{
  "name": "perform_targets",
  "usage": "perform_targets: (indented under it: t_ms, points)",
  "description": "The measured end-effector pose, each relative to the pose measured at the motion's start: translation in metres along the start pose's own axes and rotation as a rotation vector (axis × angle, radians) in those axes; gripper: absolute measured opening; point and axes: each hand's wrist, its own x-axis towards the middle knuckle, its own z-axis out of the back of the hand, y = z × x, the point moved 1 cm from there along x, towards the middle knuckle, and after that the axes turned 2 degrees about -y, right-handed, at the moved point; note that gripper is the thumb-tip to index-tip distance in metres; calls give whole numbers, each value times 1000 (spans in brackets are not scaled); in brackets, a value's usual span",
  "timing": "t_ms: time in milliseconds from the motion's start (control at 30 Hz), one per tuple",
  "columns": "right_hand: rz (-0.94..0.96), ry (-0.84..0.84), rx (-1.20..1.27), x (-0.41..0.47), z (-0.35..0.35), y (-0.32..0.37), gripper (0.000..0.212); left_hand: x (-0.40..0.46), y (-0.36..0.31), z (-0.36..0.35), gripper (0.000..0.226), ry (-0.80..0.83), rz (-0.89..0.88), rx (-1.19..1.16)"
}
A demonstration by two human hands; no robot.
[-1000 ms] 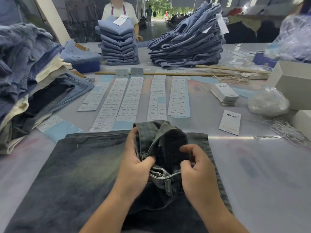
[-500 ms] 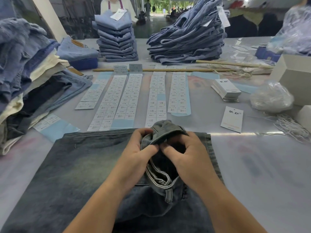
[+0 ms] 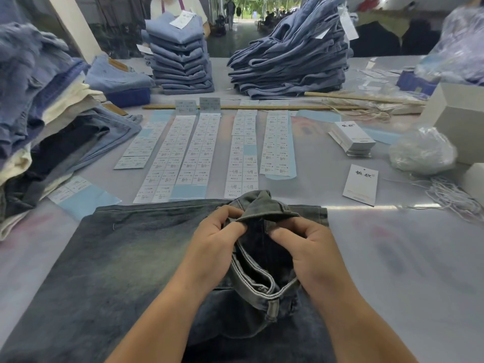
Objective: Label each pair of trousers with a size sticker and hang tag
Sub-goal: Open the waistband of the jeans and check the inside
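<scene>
A pair of dark washed jeans point(image 3: 117, 271) lies folded on the table in front of me. Its waistband point(image 3: 262, 208) is turned up and opened between my hands. My left hand point(image 3: 212, 247) pinches the left side of the folded waistband. My right hand point(image 3: 311, 252) grips the right side, thumb pressing into the dark inside. Beyond the jeans lie several long strips of size stickers point(image 3: 193, 153). A single white hang tag point(image 3: 361, 184) rests to the right, with a stack of hang tags point(image 3: 352, 138) behind it.
Two stacks of blue jeans point(image 3: 180, 61) point(image 3: 290, 61) stand at the far side, a mixed pile point(image 3: 34, 121) on the left. White boxes point(image 3: 461, 121), a plastic bag point(image 3: 421, 150), loose strings point(image 3: 450, 195) and a wooden stick point(image 3: 248, 107) lie around. A person stands behind the far stack.
My hands have come closer together on the waistband, folding its upper flap over into a peak; the right thumb moved in toward the left hand.
</scene>
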Motion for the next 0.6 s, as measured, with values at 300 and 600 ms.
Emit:
perform_targets:
  t_ms: [300,600]
  points:
    - [72,-139,95,-4,8,-6,20,-2,-6,-1,11,-56,26,54]
    - [110,20,-10,-7,5,-3,27,1,-8,-6,10,-60,4,217]
